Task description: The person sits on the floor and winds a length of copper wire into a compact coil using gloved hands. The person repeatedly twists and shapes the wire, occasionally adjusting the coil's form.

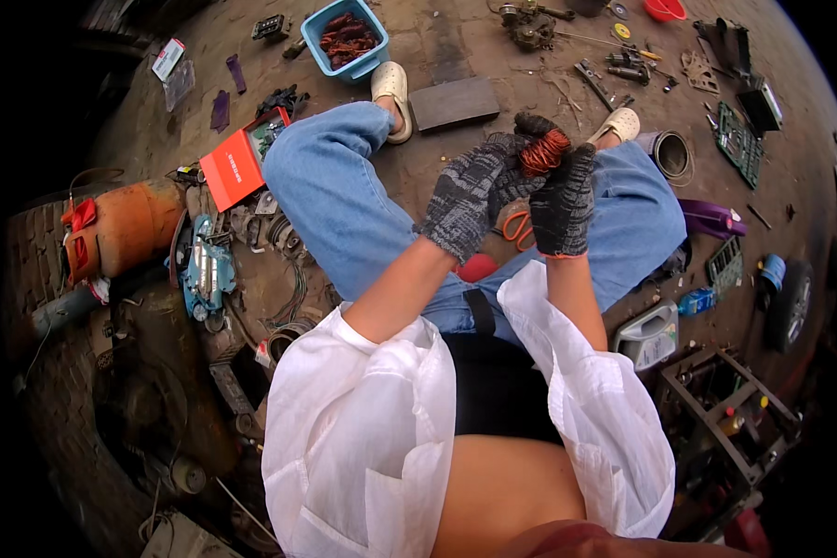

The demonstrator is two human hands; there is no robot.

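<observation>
A bundle of copper wire (543,153) is held up between my knees, in front of me. Both hands wear grey and black knitted gloves. My left hand (474,191) is closed against the near left side of the bundle. My right hand (565,200) closes round its right side; some of its fingers are hidden. Dark gloved fingertips show above the wire. Below the hands, orange looped handles (518,229) lie on the ground between my legs, partly covered by my right glove.
A blue basin (318,58) of reddish-brown wire bundles and a dark flat block (454,104) stand ahead. An open red box (232,167) and an orange gas cylinder (126,228) are left. At right are a metal can (670,153), a grey jug (648,335) and a metal frame (716,418).
</observation>
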